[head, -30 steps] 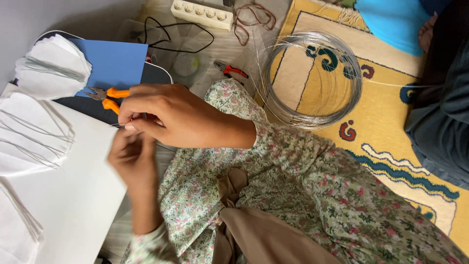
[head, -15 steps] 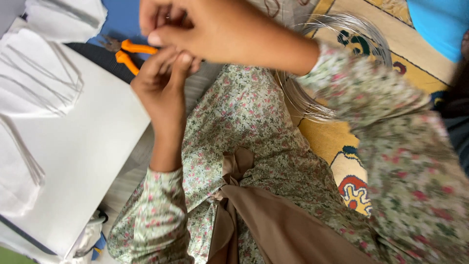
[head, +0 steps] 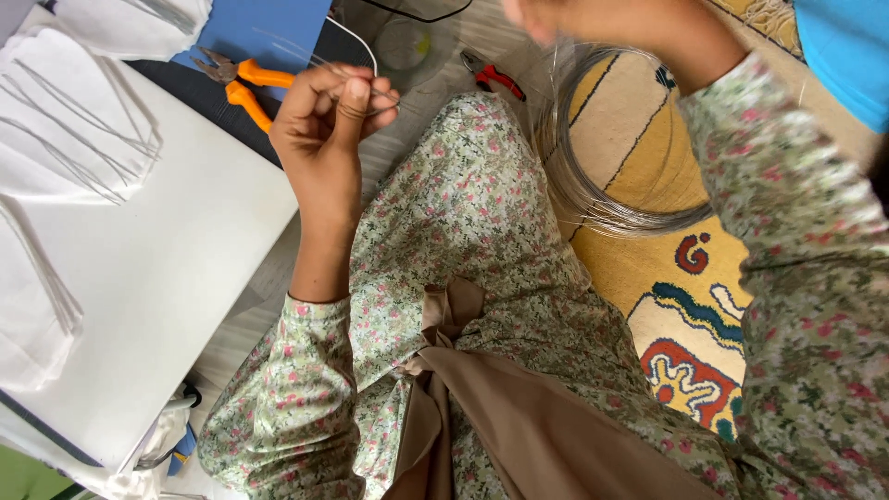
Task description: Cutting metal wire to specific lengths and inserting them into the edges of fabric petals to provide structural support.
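Thin wire pieces (head: pixel 310 57): a few short straight silver lengths, pinched in the left hand (head: pixel 329 120), sticking out up-left over the blue sheet (head: pixel 264 28) and the dark mat edge. Left hand is raised above the lap, fingers curled shut, thumb pressed against the fingertips (head: pixel 356 93) with the wire between them.

Right hand (head: pixel 593 18) is at the top edge of the frame, blurred and partly cut off. It sits just above the wire coil (head: pixel 574 190); can't tell whether its fingers are open or closed, or whether it has hold of a strand.

Wire coil: large loop of many silver turns lying on the patterned yellow rug (head: pixel 676 306), its left arc touching the floral-print knee (head: pixel 472 194).

Just beside the left hand, up-left: orange-handled pliers (head: pixel 241 81) lying on the dark mat, jaws pointing left. Near the top centre: small red-handled cutters (head: pixel 491 76) on the floor, between the left hand and the coil. A white cable (head: pixel 356 39) runs behind the left hand's fingers.

Left side: large white board (head: pixel 157 278) flat on the floor, with stacks of white cut paper shapes (head: pixel 65 130) on it, thin wires laid across them. Bright blue fabric (head: pixel 847 46) in the top right corner.
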